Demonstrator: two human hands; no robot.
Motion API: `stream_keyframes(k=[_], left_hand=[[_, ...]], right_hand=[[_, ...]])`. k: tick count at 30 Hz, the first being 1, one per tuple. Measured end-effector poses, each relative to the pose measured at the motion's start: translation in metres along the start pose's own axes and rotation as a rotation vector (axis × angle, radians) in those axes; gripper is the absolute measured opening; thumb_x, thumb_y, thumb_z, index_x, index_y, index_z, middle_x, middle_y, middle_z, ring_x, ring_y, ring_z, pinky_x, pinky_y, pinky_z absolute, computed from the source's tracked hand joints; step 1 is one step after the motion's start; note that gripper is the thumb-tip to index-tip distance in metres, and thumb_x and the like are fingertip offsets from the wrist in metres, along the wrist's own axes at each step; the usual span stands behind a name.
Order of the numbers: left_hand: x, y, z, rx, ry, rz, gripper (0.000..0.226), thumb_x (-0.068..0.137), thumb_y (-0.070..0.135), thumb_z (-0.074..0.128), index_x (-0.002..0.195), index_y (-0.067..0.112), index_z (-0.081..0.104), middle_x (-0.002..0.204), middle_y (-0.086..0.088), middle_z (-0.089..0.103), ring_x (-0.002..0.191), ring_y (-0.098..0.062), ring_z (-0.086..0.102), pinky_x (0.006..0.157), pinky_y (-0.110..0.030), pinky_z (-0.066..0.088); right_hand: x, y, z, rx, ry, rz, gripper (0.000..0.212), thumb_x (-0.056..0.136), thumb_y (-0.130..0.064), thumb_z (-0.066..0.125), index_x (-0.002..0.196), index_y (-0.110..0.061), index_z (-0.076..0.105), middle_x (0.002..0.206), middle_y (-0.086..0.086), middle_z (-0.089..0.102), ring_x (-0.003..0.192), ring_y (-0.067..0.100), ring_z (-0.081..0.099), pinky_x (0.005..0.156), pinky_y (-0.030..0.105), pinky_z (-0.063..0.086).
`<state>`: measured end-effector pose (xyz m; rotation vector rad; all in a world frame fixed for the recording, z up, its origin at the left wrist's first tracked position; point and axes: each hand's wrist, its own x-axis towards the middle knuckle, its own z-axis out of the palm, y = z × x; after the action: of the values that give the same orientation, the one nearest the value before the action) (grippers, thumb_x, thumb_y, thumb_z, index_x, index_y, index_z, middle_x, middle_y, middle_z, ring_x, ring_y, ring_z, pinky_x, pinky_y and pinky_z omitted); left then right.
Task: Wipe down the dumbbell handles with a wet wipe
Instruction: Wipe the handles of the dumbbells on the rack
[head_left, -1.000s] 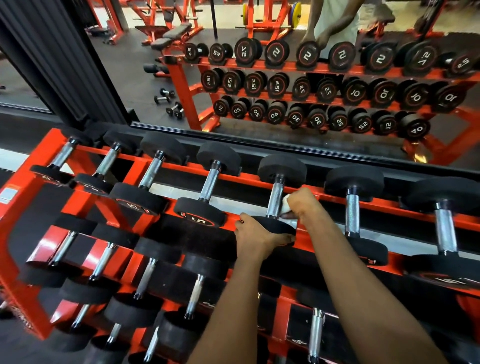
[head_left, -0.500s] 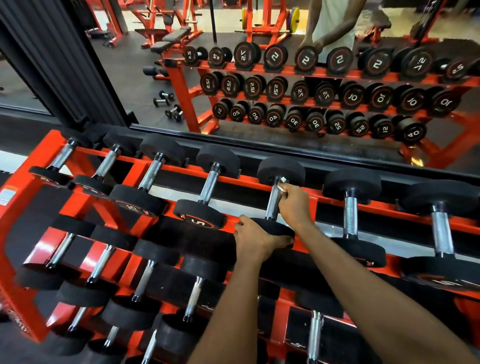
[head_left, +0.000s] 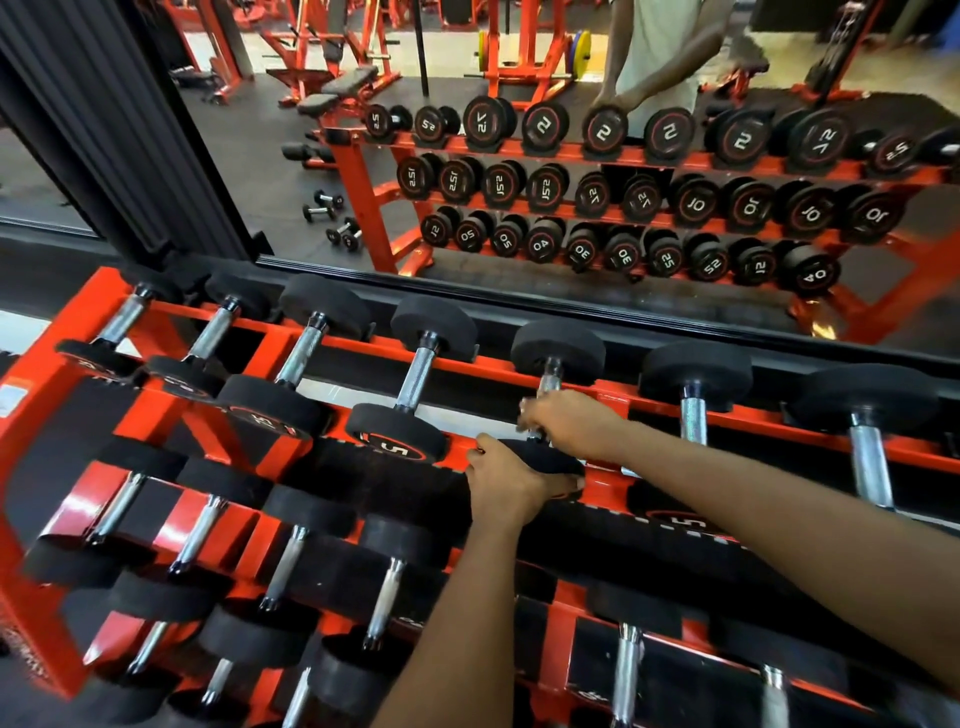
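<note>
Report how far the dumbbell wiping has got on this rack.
Finished handles cannot be told by sight. In hand: the right hand rubs a wet wipe on one top-row dumbbell handle while the left hand steadies its near head. The lower rows look untouched.

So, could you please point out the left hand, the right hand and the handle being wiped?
left hand (head_left: 506, 480), head view, back of the hand.
right hand (head_left: 571, 421), head view, knuckles.
dumbbell handle (head_left: 549, 375), head view, bare metal above the right hand.
</note>
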<state>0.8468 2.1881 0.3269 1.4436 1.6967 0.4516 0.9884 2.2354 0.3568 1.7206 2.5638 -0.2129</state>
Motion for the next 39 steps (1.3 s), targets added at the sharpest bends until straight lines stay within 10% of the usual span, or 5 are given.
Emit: stream_keyframes(k=[12,17,24,32,39], left_hand=[[0.002,-0.002,0.0,-0.009,0.005,-0.008,0.133,0.039,0.057,0.097,0.142,0.008,0.028,0.143,-0.014,0.04,0.134,-0.033,0.041,0.109,-0.046,0.045],[0.001,-0.001,0.0,-0.001,0.007,-0.008,0.13,0.04,0.059,0.096,0.14,0.009,0.029,0.143,-0.014,0.04,0.134,-0.033,0.041,0.109,-0.046,0.045],[-0.003,0.003,-0.003,-0.004,-0.012,-0.016,0.132,0.041,0.057,0.097,0.141,0.008,0.026,0.144,-0.014,0.038,0.134,-0.033,0.04,0.107,-0.046,0.046],[-0.009,0.004,-0.006,0.052,-0.001,0.019,0.134,0.04,0.063,0.094,0.14,0.002,0.03,0.14,-0.019,0.045,0.131,-0.036,0.046,0.106,-0.043,0.046],[-0.012,0.003,-0.001,0.193,0.092,0.074,0.135,0.049,0.073,0.087,0.144,-0.005,0.03,0.146,-0.024,0.043,0.136,-0.04,0.042,0.115,-0.047,0.036]], right_hand=[[0.004,0.017,-0.002,0.082,-0.158,-0.158,0.053,0.085,0.01,0.047,0.122,-0.022,0.066,0.139,0.002,0.057,0.135,0.018,0.046,0.11,0.043,0.04],[0.004,0.029,0.002,0.139,0.162,0.039,0.048,0.089,0.001,0.051,0.124,-0.027,0.067,0.14,0.005,0.057,0.134,0.022,0.049,0.109,0.044,0.041],[-0.026,0.021,0.019,0.382,0.154,-0.019,0.043,0.092,0.003,0.052,0.118,-0.026,0.072,0.129,-0.001,0.065,0.125,0.008,0.056,0.108,0.03,0.044],[-0.072,-0.001,0.011,0.679,0.371,0.321,0.037,0.093,0.004,0.052,0.11,-0.019,0.074,0.114,-0.01,0.07,0.107,0.002,0.062,0.095,0.022,0.049],[-0.137,0.006,-0.009,1.083,0.656,0.742,0.023,0.099,-0.004,0.05,0.099,-0.012,0.072,0.105,0.009,0.066,0.091,0.022,0.069,0.075,0.045,0.061]])
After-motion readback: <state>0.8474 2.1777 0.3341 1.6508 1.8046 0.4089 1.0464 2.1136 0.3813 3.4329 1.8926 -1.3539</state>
